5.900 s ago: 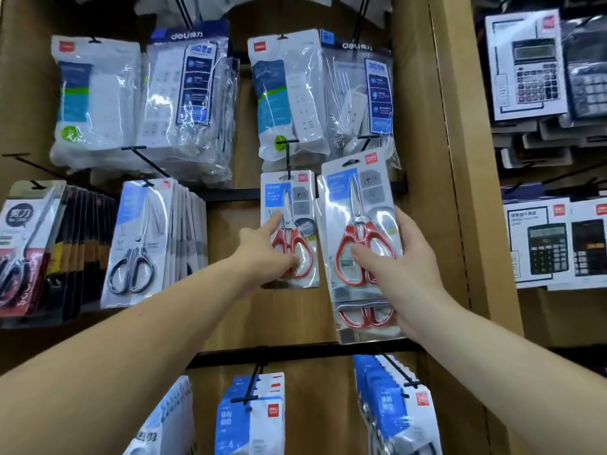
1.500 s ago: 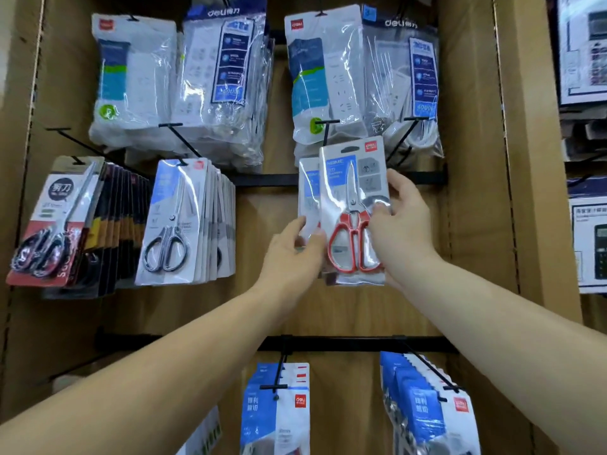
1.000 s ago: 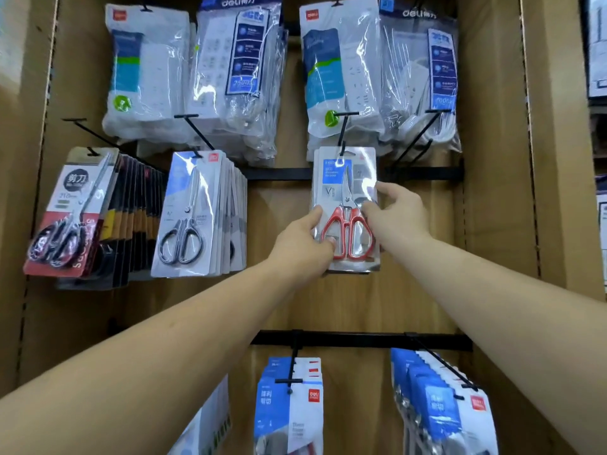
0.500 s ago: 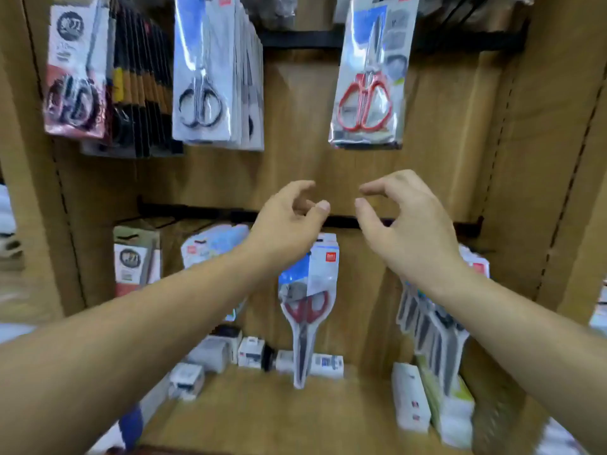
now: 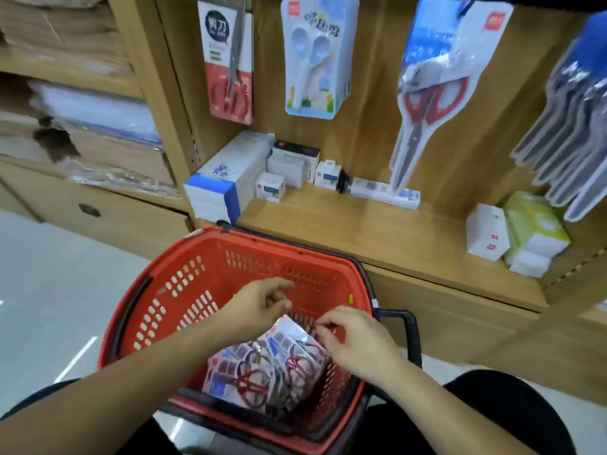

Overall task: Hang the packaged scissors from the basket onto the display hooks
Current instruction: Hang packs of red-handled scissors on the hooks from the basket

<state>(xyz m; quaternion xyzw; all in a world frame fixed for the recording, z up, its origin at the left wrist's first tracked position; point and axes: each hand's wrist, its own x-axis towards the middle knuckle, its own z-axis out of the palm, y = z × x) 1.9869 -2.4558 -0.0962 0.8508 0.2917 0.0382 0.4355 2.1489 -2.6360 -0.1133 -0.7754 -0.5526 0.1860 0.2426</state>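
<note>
Wooden shelving point(image 5: 394, 244) across the top of the view, scissors packs already hanging against its back panel: a blurred grey stack point(image 5: 565, 126) at far right, a red-handled pair point(image 5: 430, 100) beside it, a pale blue child's pair point(image 5: 315, 60), and a red-and-white card point(image 5: 230, 60) furthest left. Hooks themselves above the frame, out of view.

Below, a red basket point(image 5: 184, 290) low in front of the shelving, holding the packaged scissors point(image 5: 262, 372): a bundle of several clear packs with dark red handles, leaning toward the near right wall. Judged part done at most, with several packs left to lift out, carry up and thread onto hooks.

Left hand point(image 5: 259, 310) just above the bundle's top corner, fingers loosely curled, nothing in them. Right hand point(image 5: 358, 343) at the bundle's upper right edge, fingers curled down toward it. Pinching a pack or only touching it: cannot tell. Likely step in hand: picking the next pack.

Writing mostly blurred. Black roundel on the red-and-white card with two white Chinese characters, seemingly 剪刀. Cartoon lettering on the blue card, unreadable. Small red logo square point(image 5: 491, 21) at the red-handled pack's top corner and red marks on a white box point(image 5: 486, 231) at the shelf's right, brand name legible on neither. Grid of small panels on the basket packs, text too small to read.
</note>
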